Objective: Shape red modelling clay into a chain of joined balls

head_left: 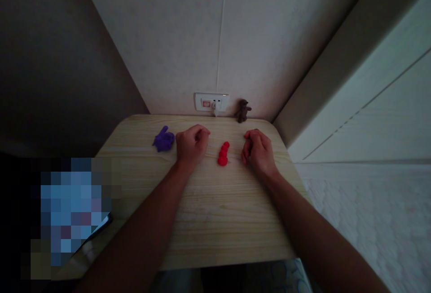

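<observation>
A small red clay figure [223, 153] lies on the light wooden table [215, 221] between my two hands. My left hand [191, 144] rests on the table just left of it, fingers curled into a loose fist with nothing visible in them. My right hand [257, 148] rests just right of the red figure, fingers also curled under. A purple clay lump [164, 140] sits immediately left of my left hand. Neither hand touches the red figure.
A small brown clay figure [243, 110] stands at the table's back edge against the wall, beside a white wall socket [211, 102] with a plug in it. A blurred-out patch covers the table's near left corner. A white panel rises on the right.
</observation>
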Tool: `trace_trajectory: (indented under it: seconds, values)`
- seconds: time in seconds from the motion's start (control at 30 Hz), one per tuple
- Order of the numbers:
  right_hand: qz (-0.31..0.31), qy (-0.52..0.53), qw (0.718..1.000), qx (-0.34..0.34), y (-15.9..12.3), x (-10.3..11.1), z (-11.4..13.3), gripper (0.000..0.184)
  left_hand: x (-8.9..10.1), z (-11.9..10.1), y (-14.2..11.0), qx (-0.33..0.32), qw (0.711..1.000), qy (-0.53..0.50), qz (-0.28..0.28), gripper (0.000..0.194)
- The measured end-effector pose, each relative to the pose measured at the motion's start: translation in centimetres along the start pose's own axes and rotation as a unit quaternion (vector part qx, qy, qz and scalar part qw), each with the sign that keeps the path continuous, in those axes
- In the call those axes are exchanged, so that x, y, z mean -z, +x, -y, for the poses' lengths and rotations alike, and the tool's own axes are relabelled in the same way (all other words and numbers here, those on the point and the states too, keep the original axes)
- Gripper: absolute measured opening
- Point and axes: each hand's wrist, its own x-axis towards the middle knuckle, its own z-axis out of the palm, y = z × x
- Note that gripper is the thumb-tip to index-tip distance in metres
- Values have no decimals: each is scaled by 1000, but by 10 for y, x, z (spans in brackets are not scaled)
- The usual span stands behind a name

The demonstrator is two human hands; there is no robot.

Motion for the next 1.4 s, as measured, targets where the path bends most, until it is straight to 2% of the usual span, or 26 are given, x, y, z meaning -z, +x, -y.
trace_trajectory:
  seconds: [0.1, 0.23, 0.37, 0.5, 0.7, 0.83, 0.9, 1.0, 1.13, 1.23, 1.4]
  values:
    - [9, -17, 1000, -6, -1, -1, 2, 37, 0, 0, 0, -2, 1000, 1, 0, 28]
    - [17, 20, 999, -20, -1, -1, 2, 42, -1, 0, 0, -5, 1000, -6, -2, 29]
    - [33, 72, 997, -3, 2, 2, -3, 34, -2, 2, 0, 0, 1000, -8, 0, 29]
    - [25, 28, 999, -12, 4, 2, -6, 27, -2, 2, 0, -2, 1000, -7, -2, 28]
    - [34, -84, 996, 20, 1, 1, -4, 50, -1, 1, 0, 4, 1000, -4, 1, 28]
    - [31, -44, 998, -30, -2, 0, -2, 63, -1, 1, 0, 6, 1000, -9, -1, 28]
    - [36, 4, 999, -39, -2, 0, -1, 59, -1, 1, 0, 8, 1000, -12, 1, 28]
    - [52, 35, 998, -32, -1, 0, -1, 41, -2, 2, 0, 7, 1000, -11, 2, 28]
    - [53, -23, 998, -10, 2, 1, -7, 25, -3, 4, 0, 4, 1000, -4, -1, 28]
    - [63, -78, 994, 35, 4, 3, -13, 18, -3, 5, 0, 2, 1000, -10, 0, 27]
    - [61, -101, 991, 60, 7, 5, -20, 18, -2, 2, 1, 6, 1000, -4, 1, 28]
